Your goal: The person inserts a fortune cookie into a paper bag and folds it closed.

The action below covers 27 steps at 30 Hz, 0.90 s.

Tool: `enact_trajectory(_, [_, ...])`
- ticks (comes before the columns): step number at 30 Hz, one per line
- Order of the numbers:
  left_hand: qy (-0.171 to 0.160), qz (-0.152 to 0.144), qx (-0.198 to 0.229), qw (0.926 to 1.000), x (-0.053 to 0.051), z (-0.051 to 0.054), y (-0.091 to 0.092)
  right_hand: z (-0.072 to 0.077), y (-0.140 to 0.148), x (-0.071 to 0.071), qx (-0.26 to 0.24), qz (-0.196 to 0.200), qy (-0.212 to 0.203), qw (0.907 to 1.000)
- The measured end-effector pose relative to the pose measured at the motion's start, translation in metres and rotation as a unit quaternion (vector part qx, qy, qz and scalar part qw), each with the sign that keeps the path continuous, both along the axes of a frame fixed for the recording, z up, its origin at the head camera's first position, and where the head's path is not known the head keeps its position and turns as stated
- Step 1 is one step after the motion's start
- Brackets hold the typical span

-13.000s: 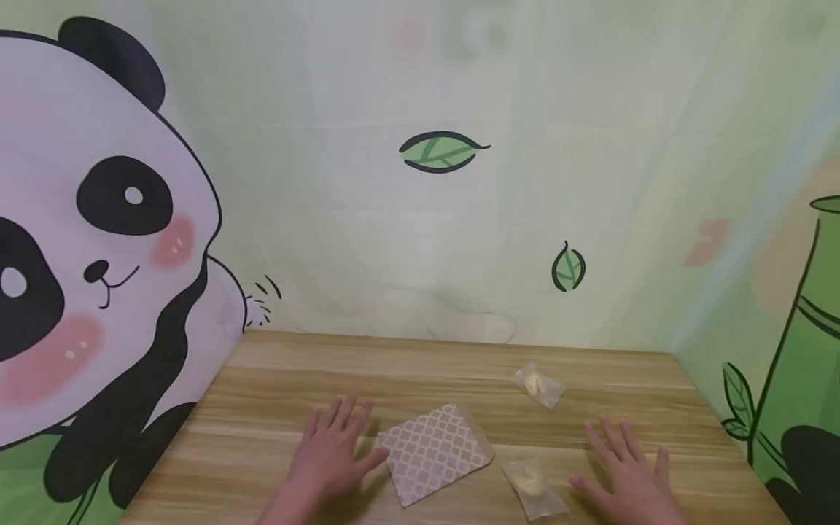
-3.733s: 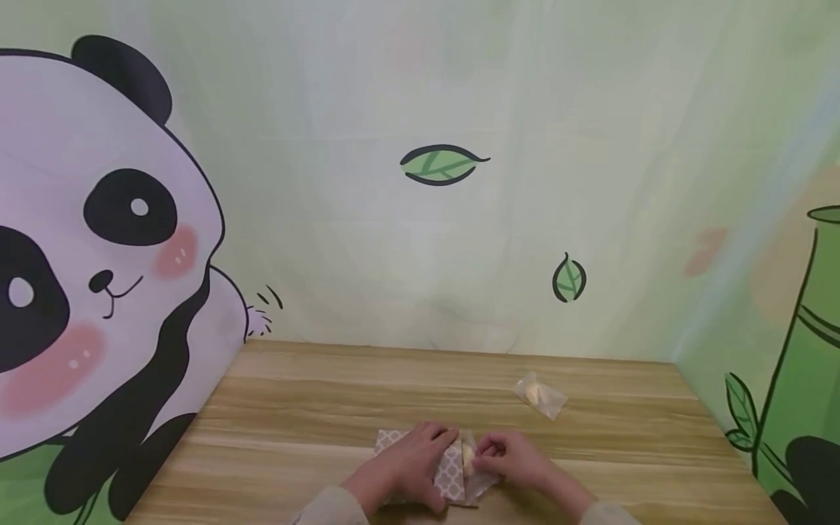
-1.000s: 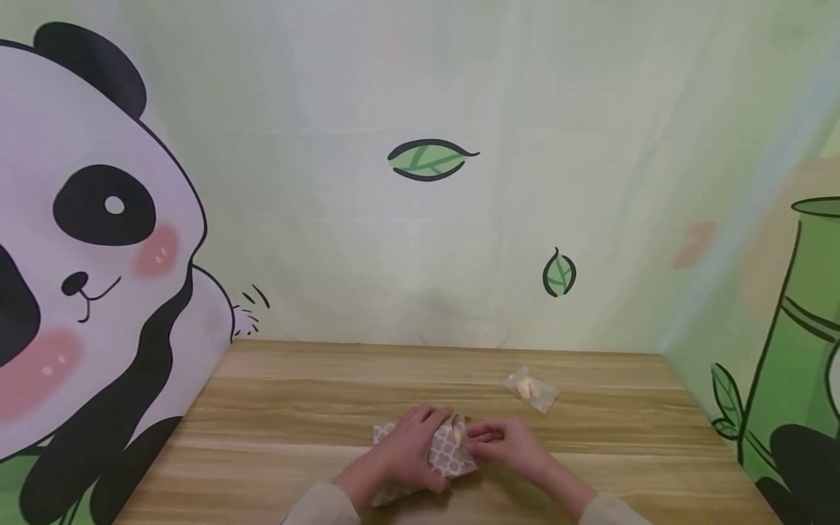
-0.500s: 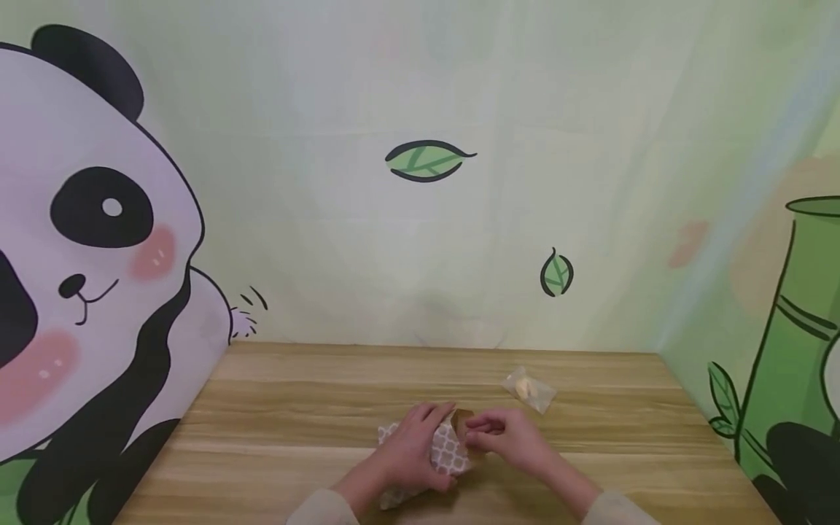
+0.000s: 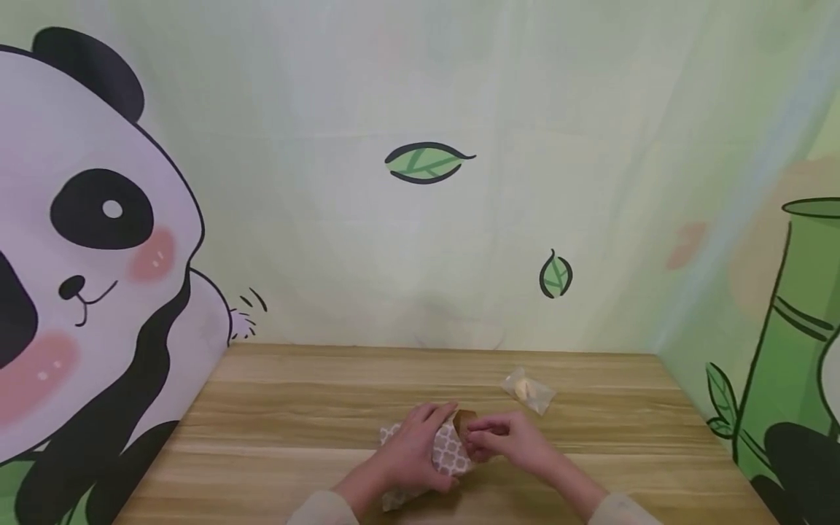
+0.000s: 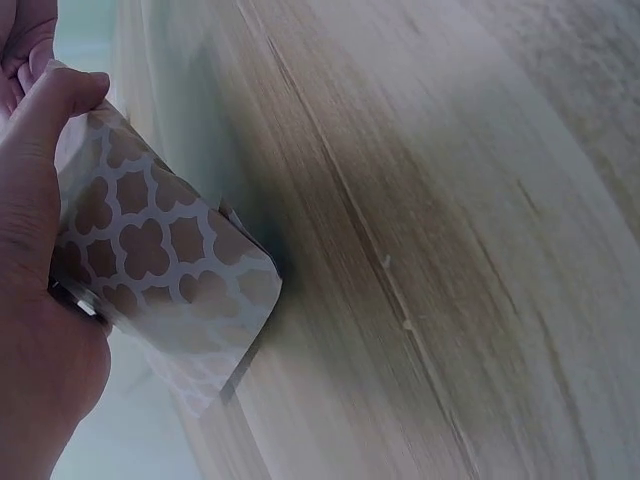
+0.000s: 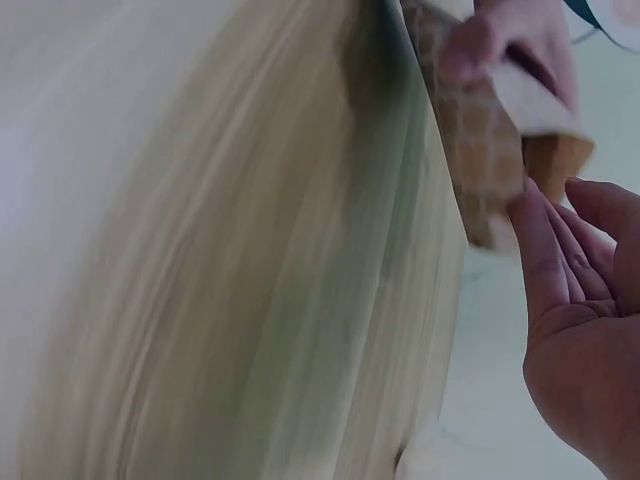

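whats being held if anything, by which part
Patterned bag: the left hand grips it across its body, near the open mouth; whether the right hand holds anything is unclear.

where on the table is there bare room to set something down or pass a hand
The table is bare left of the patterned bag, out to the panda print, and between the clear packet and the bamboo print. It's crowded around the bag, with the left grip holding it and the right grip at its mouth.
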<state>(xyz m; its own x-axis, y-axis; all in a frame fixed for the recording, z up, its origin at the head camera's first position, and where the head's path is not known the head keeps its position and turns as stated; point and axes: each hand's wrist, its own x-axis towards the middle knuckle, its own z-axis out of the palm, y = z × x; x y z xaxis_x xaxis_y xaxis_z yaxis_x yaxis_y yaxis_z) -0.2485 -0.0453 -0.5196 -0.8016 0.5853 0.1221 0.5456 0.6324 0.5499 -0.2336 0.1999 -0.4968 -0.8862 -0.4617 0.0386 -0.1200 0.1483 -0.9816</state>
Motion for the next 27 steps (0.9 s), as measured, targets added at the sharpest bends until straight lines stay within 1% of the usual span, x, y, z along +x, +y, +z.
enact_trajectory(3, [0.0, 0.002, -0.003, 1.0, 0.001, 0.0, -0.002, 0.001, 0.015, -0.004, 0.008, -0.028, 0.009, 0.9995])
enact_trajectory(5, [0.0, 0.003, -0.006, 1.0, 0.001, 0.0, -0.004, 0.001, 0.027, -0.008, 0.024, -0.051, 0.029, 0.998])
enact_trajectory(6, [0.0, 0.004, -0.008, 1.0, 0.001, -0.001, -0.005, 0.001, 0.034, -0.011, 0.04, -0.064, 0.045, 0.9961])
enact_trajectory(8, [0.0, 0.004, -0.013, 0.9999, 0.001, -0.002, -0.007, 0.001, 0.047, -0.017, 0.095, -0.092, 0.091, 0.987])
enact_trajectory(9, [0.001, 0.004, -0.017, 0.9999, 0.001, -0.003, -0.008, 0.001, 0.053, -0.02, 0.124, -0.108, 0.108, 0.9804])
enact_trajectory(11, [0.002, 0.004, -0.024, 0.9997, 0.001, -0.005, -0.009, 0.001, 0.065, -0.027, 0.192, -0.134, 0.139, 0.9622])
enact_trajectory(13, [-0.001, 0.003, -0.03, 0.9995, 0.0, -0.006, -0.01, 0.0, 0.074, -0.035, 0.252, -0.143, 0.164, 0.943])
enact_trajectory(15, [-0.002, 0.003, -0.035, 0.9994, 0.0, -0.007, -0.01, -0.002, 0.081, -0.041, 0.304, -0.139, 0.186, 0.9237])
enact_trajectory(16, [-0.001, 0.003, -0.037, 0.9993, 0.0, -0.007, -0.01, -0.003, 0.084, -0.045, 0.328, -0.132, 0.204, 0.913])
enact_trajectory(17, [0.001, 0.001, -0.037, 0.9993, 0.001, -0.008, -0.01, -0.004, 0.086, -0.048, 0.346, -0.125, 0.222, 0.9031])
enact_trajectory(19, [0.006, -0.003, -0.039, 0.9992, 0.001, -0.009, -0.011, -0.007, 0.088, -0.054, 0.382, -0.116, 0.256, 0.8803])
enact_trajectory(20, [0.009, -0.005, -0.041, 0.9991, 0.0, -0.009, -0.011, -0.009, 0.088, -0.057, 0.394, -0.112, 0.268, 0.8718])
enact_trajectory(21, [0.012, -0.006, -0.043, 0.999, 0.001, -0.009, -0.011, -0.011, 0.088, -0.059, 0.405, -0.11, 0.275, 0.8652])
enact_trajectory(22, [0.014, -0.008, -0.045, 0.9989, 0.001, -0.01, -0.011, -0.013, 0.088, -0.062, 0.413, -0.107, 0.279, 0.8605])
enact_trajectory(24, [0.019, -0.009, -0.049, 0.9986, 0.0, -0.01, -0.012, -0.016, 0.087, -0.066, 0.427, -0.101, 0.281, 0.8535])
enact_trajectory(26, [0.019, -0.009, -0.052, 0.9984, 0.001, -0.01, -0.012, -0.019, 0.086, -0.069, 0.433, -0.097, 0.283, 0.8506])
enact_trajectory(27, [0.019, -0.009, -0.054, 0.9983, 0.001, -0.01, -0.012, -0.02, 0.085, -0.07, 0.433, -0.096, 0.282, 0.8506])
